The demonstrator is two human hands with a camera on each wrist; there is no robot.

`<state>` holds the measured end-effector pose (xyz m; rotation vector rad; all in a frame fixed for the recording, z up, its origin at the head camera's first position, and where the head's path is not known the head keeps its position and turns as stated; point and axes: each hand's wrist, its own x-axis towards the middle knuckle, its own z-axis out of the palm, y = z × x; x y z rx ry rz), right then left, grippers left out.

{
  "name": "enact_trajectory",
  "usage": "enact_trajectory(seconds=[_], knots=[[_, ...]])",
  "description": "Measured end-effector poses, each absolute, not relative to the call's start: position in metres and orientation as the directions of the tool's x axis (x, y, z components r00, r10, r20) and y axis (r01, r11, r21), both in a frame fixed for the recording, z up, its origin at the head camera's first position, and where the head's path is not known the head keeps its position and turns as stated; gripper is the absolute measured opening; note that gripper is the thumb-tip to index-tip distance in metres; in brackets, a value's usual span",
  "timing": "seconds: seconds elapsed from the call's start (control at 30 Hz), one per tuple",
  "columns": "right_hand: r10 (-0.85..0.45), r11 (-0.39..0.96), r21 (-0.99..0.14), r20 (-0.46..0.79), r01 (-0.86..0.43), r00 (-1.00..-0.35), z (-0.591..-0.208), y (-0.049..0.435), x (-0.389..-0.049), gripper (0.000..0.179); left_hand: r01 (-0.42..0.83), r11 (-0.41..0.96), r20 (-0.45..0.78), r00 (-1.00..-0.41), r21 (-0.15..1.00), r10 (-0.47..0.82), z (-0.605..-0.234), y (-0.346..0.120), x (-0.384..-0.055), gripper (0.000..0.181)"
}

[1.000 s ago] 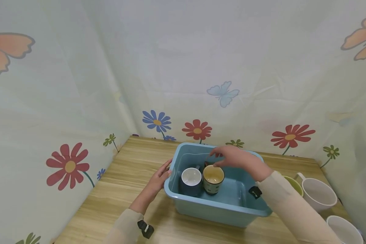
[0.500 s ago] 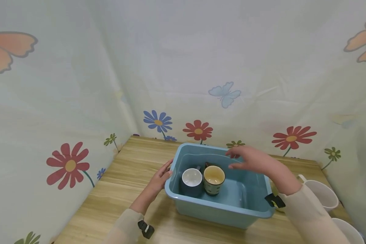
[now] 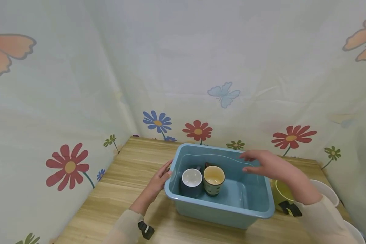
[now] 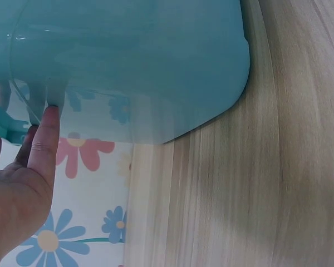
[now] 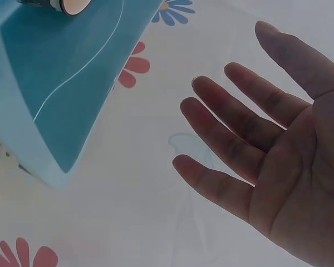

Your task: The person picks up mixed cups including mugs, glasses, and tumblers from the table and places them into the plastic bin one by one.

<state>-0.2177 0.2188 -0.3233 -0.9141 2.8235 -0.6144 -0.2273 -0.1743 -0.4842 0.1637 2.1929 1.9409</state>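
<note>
Blue tub (image 3: 213,217) is holding a dark mug (image 3: 191,190) beside a patterned mug (image 3: 212,185); left hand (image 3: 158,181) is touching it straight-fingered, right hand (image 3: 268,165) (spread, empty) is hovering; snagging the rim (image 3: 221,206) could knock the mugs together

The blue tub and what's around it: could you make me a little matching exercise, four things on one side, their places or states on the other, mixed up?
Things:
1. Dark mug
2. Green cup
3. Left hand
4. Right hand

Places and states:
A. Outside the blue tub, by its right end
B. Open and touching nothing
C. In the tub, showing a white inside
D. With its fingers against the tub's side

Right pairs: 1-C, 2-A, 3-D, 4-B
</note>
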Motion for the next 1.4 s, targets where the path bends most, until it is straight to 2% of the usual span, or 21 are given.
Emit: enact_trajectory(seconds=[0.27, 0.57, 0.97, 1.4], knots=[[-0.558, 0.743, -0.405, 0.065, -0.533, -0.827, -0.324, 0.234, -0.211, 0.047, -0.060, 0.120, -0.084, -0.974, 0.991, 0.210, -0.486, -0.174, -0.226, 0.061], [-0.542, 0.756, -0.391, 0.074, -0.525, -0.837, -0.332, 0.247, -0.207, 0.050, -0.049, 0.117, -0.075, -0.969, 0.992, 0.234, -0.486, -0.175, -0.227, 0.062], [-0.496, 0.775, -0.368, 0.147, -0.513, -0.856, -0.343, 0.262, -0.197, 0.044, -0.054, 0.123, -0.078, -0.978, 0.991, 0.196, -0.488, -0.174, -0.227, 0.061], [-0.388, 0.816, -0.413, 0.130, -0.405, -0.912, -0.354, 0.285, -0.185, 0.044, -0.050, 0.123, -0.073, -0.979, 0.991, 0.192, -0.489, -0.174, -0.228, 0.060]])
